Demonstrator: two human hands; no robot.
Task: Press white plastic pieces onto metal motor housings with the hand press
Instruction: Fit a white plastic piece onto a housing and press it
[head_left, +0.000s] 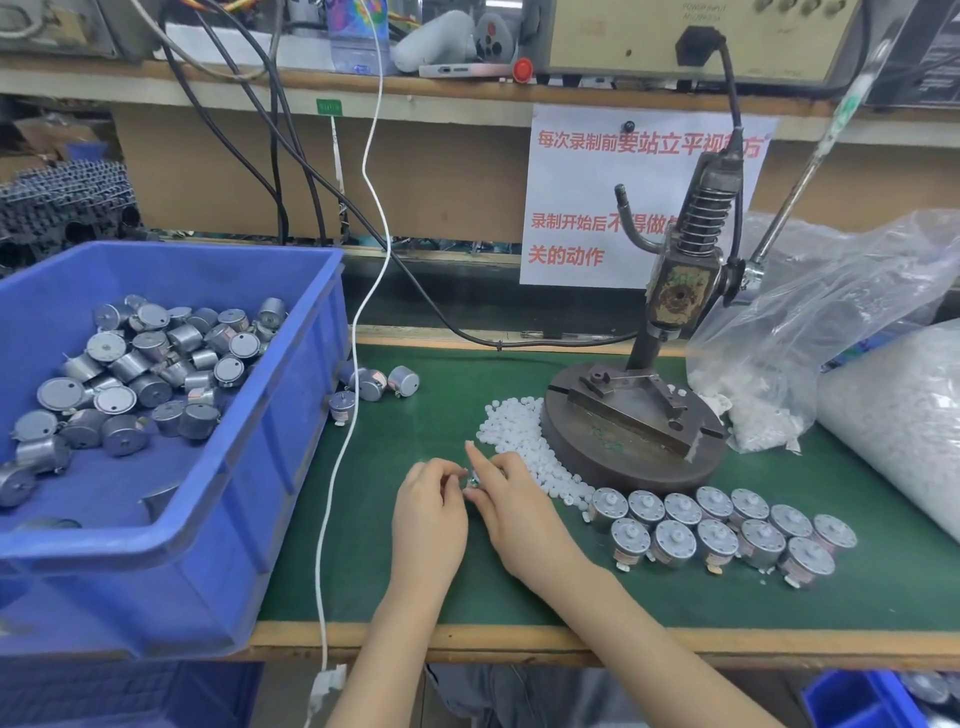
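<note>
We hold our left hand (431, 501) and right hand (511, 499) together low on the green counter (727, 608). The fingers of both curl in on one motor housing (472, 482), of which only a metal glint shows between them. Whether a white piece sits on it we cannot tell. The hand press (631, 431) lies beyond and to the right, past the heap of white plastic pieces (511, 434), so our right hand is nearer its base.

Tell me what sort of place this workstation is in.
Most likely a small factory assembly bench for motors: a hand press on the green mat, a blue bin of loose metal motors, and a pile of white plastic pieces beside rows of motors.
</note>
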